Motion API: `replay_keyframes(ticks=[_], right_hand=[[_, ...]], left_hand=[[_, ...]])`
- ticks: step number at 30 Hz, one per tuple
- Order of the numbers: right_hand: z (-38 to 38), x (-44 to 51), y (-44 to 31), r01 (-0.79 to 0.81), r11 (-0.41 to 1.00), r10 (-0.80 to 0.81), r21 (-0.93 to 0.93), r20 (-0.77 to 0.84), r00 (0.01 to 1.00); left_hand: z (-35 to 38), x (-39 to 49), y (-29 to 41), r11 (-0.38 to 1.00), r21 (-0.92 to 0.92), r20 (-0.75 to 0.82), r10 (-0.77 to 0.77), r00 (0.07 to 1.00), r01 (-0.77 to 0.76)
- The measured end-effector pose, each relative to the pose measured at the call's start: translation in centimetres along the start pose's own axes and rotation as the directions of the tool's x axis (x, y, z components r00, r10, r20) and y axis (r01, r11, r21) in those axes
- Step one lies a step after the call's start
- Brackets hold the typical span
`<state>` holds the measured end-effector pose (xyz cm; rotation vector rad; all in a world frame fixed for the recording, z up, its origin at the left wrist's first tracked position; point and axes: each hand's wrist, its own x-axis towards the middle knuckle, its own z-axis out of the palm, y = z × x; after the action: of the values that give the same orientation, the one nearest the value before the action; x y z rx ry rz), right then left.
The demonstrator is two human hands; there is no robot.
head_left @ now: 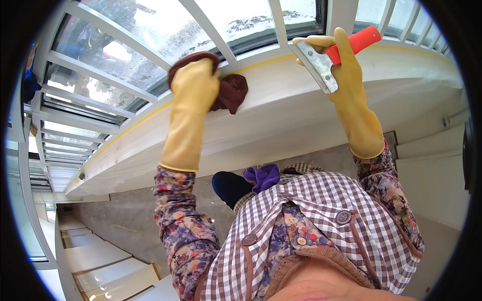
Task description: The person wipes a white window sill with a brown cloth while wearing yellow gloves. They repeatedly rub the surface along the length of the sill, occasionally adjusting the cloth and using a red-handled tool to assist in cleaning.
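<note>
My left hand (194, 88), in a yellow rubber glove, presses a dark red cloth (233, 92) against the lower part of the white window frame (222, 43); part of the cloth hangs down over the sill. In the same kind of glove, my right hand (344, 67) holds a scraper (320, 66) with a red handle and a metal head, raised in front of the sill at the right. Its red handle points up to the right. A purple cloth (262, 177) sticks out at the front of my checked apron.
White bars cross the window panes, which bear whitish smears. Along the white sill (278, 75) runs a yellow strip (263, 62). Below are a grey floor (131, 210) and pale panels (98, 246) at the lower left. Another window frame stands at the far left.
</note>
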<state>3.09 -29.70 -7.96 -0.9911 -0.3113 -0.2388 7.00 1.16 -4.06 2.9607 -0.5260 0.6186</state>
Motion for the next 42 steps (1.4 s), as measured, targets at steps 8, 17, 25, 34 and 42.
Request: replay_keyframes(ticks=[8,17,25,34,42], right_hand=[[-1.4,-1.9,0.3,-0.022,0.991,0.007,-0.132,-0.11,0.994],[-0.9,-2.9,0.2,0.071,0.98,-0.073,-0.188,-0.001,0.997],[-0.7,-4.2,-0.2,0.042,0.938,-0.075,-0.343,-0.085,0.993],[-1.1,-5.9,-2.0,0.137,0.905,-0.19,-0.403,-0.096,0.977],[-0.3,-8.2,0.9,0.321,0.899,-0.381,-0.297,-0.175,0.908]], left_hand=[[3.9,-0.6,1.6,0.914,-0.381,-0.196,-0.229,0.954,0.141],[1.2,-0.5,-1.0,0.997,-0.002,-0.227,0.07,0.971,-0.072],[3.4,-1.4,1.4,0.94,-0.293,-0.358,0.061,0.932,-0.174],[0.8,-0.6,2.2,0.966,-0.208,-0.196,0.115,0.974,-0.156],[0.2,0.6,1.7,0.98,-0.114,-0.043,0.161,0.986,-0.165]])
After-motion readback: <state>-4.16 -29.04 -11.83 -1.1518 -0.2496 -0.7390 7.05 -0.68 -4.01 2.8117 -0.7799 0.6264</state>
